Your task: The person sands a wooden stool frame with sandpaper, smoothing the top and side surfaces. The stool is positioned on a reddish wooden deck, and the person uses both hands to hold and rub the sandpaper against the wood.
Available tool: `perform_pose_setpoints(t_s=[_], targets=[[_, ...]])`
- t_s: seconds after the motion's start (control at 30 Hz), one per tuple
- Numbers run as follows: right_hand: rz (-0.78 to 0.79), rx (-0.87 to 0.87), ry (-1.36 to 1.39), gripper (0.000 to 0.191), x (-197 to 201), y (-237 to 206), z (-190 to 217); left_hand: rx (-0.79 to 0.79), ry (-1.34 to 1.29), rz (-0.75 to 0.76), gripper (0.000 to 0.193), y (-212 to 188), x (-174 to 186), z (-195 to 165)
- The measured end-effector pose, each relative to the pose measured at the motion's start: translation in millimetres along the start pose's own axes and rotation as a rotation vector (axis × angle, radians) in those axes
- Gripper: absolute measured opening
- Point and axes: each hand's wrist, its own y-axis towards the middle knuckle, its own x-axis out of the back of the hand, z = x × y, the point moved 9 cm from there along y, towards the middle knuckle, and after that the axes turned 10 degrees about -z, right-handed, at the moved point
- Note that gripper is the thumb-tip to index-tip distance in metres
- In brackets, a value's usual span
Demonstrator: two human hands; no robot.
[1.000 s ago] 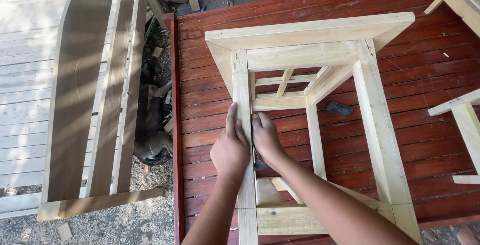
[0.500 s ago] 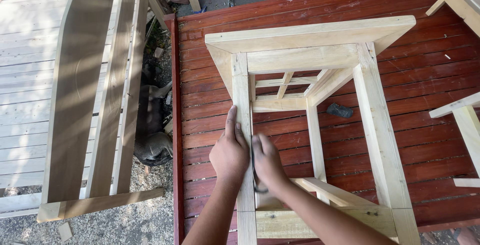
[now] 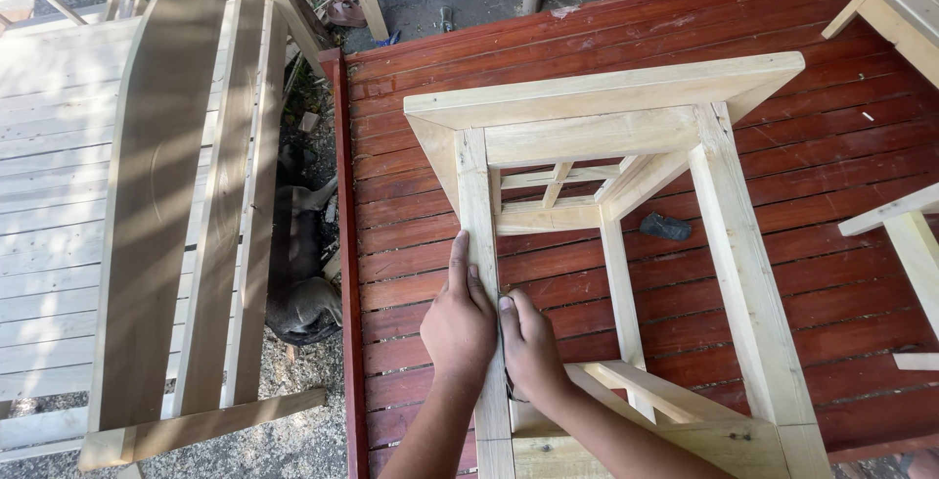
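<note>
My left hand (image 3: 458, 327) lies flat on the near leg (image 3: 477, 215) of the pale wooden frame (image 3: 606, 127), fingers stretched along the wood, pressing and closing on nothing. My right hand (image 3: 533, 352) sits just beside it on the leg's inner edge; its grip looks curled over something dark, but I cannot tell what. To do this well, I judge the left should pin the leg steady while the right works along the grain with even pressure. The frame lies on its side on the red deck (image 3: 861, 146). Further left stands a bare wooden bench (image 3: 156, 205).
</note>
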Motion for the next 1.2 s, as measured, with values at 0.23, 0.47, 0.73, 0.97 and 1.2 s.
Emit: perform_pose_setpoints(t_s=[0.23, 0.47, 0.73, 0.97, 1.2], targets=[[-0.109, 0.176, 0.011, 0.033, -1, 59, 38, 0.037, -0.111, 0.056, 0.058, 32, -21, -6], [-0.06, -0.088, 0.15, 0.025, -3, 5, -46, -0.018, -0.073, -0.005, 0.041, 88, -37, -30], [-0.186, 0.044, 0.259, 0.036, 7, -11, 3, 0.051, -0.095, 0.012, 0.041, 90, -31, -23], [-0.178, 0.165, 0.38, 0.036, -7, -43, -12, 0.068, -0.072, -0.033, 0.043, 91, -20, -21], [-0.09, -0.131, 0.202, 0.043, -26, 36, 0, 0.12, -0.066, -0.011, 0.046, 91, -20, -12]])
